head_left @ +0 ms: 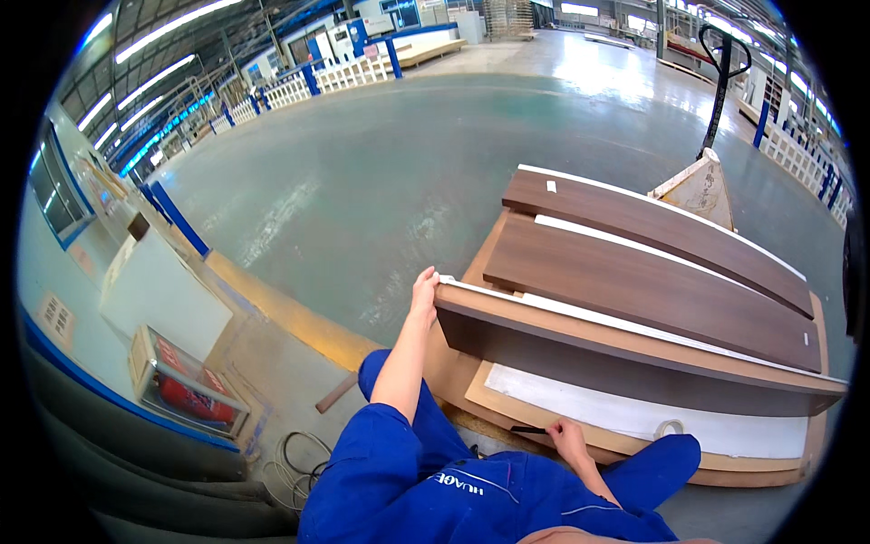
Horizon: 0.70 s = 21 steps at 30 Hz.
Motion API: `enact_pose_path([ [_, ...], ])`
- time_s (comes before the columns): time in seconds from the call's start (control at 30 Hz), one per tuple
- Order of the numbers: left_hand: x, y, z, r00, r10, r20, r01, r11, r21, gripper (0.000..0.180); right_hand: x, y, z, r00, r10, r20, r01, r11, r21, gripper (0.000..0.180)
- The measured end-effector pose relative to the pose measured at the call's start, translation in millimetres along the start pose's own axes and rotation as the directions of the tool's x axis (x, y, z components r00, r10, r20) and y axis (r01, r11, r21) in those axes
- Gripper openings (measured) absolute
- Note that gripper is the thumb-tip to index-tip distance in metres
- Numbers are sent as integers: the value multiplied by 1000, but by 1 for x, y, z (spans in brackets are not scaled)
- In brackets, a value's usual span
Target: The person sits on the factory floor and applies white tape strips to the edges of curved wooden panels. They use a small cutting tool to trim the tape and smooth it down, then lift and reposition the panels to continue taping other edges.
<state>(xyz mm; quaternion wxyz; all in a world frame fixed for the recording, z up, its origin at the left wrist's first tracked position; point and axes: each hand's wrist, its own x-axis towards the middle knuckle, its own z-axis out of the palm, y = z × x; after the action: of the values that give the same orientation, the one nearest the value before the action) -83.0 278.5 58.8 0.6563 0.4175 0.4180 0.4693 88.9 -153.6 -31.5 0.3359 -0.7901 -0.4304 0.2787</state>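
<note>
Left hand (423,295) reaches forward, fingers curled; right hand (568,438) low.

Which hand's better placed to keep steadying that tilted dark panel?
Probably left. The left hand already rests at the near end corner of the tilted dark wood panel. The right hand is low at the base board's edge, holding a small dark tool.

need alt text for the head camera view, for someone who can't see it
A person in blue work clothes grips the end of a long dark brown panel with the left hand, tilting it up on a stack of similar panels. The right hand rests low at the stack's near edge by a small dark tool. A pallet jack stands behind on a grey factory floor.
</note>
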Motion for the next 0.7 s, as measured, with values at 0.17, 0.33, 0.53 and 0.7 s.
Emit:
enact_pose_path([
  [0.17, -13, 2, -7, 961, -85, 263, 122, 984, -130, 40, 9, -15, -23, 977, -56, -205, 73, 994, 75, 15],
  [0.33, 2, -28, -28, 924, -140, 355, 269, 900, -344, 44, 26, -21, -22, 986, 97, -139, -54, 958, 281, 10],
  [0.53, -16, 7, -8, 931, -54, 361, 93, 991, -92, 56, 62, -78, 6, 962, 178, 206, -257, 844, 470, 11],
  [0.7, -8, -6, -12, 935, 10, 355, 42, 990, -137, 58, 67, -117, 38, 886, 165, 433, -404, 733, 547, 18],
])
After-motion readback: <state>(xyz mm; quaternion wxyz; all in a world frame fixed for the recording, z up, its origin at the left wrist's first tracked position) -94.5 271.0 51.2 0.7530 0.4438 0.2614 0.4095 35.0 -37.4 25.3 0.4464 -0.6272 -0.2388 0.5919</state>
